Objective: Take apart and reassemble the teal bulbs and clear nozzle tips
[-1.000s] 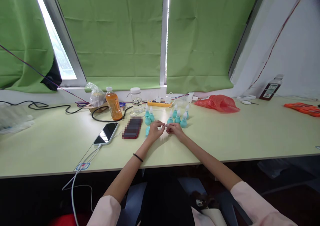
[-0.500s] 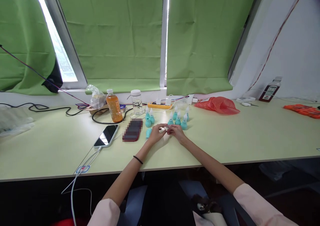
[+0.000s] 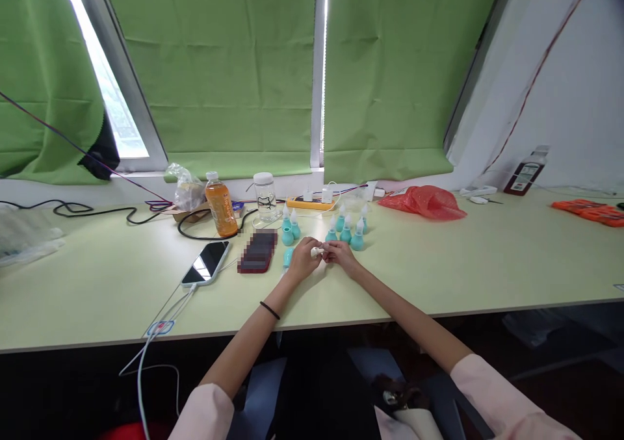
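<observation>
A small white nozzle-like piece (image 3: pixel 316 251) is pinched between the fingers of my left hand (image 3: pixel 304 261). My right hand (image 3: pixel 343 258) meets it from the other side, its fingertips closed on the end of the same piece. Just beyond my right hand stand several teal squeeze bulbs (image 3: pixel 357 241) with clear pointed tips. Behind my left hand, more bulbs form a small group, and one teal bulb (image 3: pixel 287 236) among them has an open neck without a tip. Another teal bulb (image 3: pixel 288 257) lies on its side against my left hand, partly hidden.
Left of the hands lie a dark pixelated rectangle (image 3: pixel 257 251) and a phone (image 3: pixel 207 263) on a cable. An orange drink bottle (image 3: pixel 221 207), a clear jar (image 3: pixel 265 199) and a yellow power strip (image 3: pixel 307 204) line the back. A red plastic bag (image 3: pixel 424 203) lies back right.
The white piece now shows more plainly, pointing out toward my left palm. My left fingers have curled round it and my hands have drawn slightly closer together. The bulbs stay put.
</observation>
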The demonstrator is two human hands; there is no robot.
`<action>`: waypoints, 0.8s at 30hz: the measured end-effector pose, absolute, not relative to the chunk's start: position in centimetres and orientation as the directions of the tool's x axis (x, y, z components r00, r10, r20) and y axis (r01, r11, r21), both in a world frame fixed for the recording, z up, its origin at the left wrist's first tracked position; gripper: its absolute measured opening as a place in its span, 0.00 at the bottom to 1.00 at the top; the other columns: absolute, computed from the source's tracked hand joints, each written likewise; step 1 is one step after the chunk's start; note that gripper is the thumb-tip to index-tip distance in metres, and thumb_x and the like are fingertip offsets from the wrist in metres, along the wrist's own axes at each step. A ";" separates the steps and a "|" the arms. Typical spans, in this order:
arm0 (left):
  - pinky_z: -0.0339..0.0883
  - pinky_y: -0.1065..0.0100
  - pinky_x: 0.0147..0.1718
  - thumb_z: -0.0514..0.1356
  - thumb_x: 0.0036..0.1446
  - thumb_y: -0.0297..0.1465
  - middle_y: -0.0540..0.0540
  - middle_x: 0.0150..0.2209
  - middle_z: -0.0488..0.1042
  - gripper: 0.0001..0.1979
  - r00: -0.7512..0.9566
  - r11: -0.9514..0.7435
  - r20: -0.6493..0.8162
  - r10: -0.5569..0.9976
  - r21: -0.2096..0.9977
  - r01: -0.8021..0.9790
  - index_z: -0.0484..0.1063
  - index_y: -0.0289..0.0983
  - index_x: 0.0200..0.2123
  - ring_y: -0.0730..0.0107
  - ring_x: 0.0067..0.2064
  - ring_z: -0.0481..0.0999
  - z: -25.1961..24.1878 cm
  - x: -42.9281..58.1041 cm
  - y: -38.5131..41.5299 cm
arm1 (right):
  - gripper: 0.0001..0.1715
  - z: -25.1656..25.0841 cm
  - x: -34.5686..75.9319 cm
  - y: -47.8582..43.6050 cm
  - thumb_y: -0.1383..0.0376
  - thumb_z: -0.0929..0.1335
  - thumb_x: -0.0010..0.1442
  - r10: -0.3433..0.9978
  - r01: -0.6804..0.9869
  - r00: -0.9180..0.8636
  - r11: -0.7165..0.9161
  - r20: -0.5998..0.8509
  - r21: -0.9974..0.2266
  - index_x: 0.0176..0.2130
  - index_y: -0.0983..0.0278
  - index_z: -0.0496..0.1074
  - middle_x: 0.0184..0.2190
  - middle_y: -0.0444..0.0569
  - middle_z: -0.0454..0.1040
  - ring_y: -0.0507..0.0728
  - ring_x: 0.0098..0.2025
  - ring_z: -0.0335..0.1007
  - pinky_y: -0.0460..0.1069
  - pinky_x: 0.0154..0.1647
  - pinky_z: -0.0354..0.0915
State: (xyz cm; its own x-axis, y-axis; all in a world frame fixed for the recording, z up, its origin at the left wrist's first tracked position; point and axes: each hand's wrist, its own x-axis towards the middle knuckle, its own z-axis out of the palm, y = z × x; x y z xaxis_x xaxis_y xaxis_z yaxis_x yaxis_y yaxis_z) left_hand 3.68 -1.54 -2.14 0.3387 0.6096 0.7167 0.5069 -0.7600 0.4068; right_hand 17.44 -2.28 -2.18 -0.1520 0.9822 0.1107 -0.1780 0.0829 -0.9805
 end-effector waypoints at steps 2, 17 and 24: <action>0.65 0.68 0.33 0.57 0.40 0.20 0.46 0.32 0.69 0.10 0.340 -0.763 0.720 0.605 0.401 0.507 0.68 0.35 0.29 0.69 0.36 0.69 -2.2 3.7 -1.4 | 0.13 -2.1 17.4 -2.4 0.59 0.69 0.39 0.980 -0.175 -0.158 0.091 0.119 -0.980 0.25 0.67 0.70 0.15 0.43 0.67 0.48 0.17 0.61 0.44 0.21 0.59; 0.64 0.71 0.28 0.52 0.44 0.20 0.47 0.27 0.72 0.12 0.306 -0.672 0.664 0.682 0.405 0.620 0.68 0.36 0.34 0.72 0.27 0.70 -2.7 3.9 -1.0 | 0.13 -2.7 17.5 -1.7 0.58 0.69 0.42 0.994 -0.186 -0.064 0.071 0.084 -0.980 0.24 0.66 0.67 0.18 0.42 0.68 0.47 0.16 0.61 0.45 0.20 0.61; 0.63 0.71 0.27 0.54 0.43 0.22 0.47 0.29 0.72 0.17 0.352 -0.679 0.642 0.681 0.376 0.630 0.66 0.37 0.39 0.71 0.27 0.69 -2.6 4.1 -1.7 | 0.12 -2.9 17.3 -1.7 0.62 0.61 0.57 0.999 -0.088 -0.018 0.039 0.041 -0.995 0.37 0.69 0.65 0.31 0.46 0.68 0.48 0.28 0.65 0.46 0.27 0.64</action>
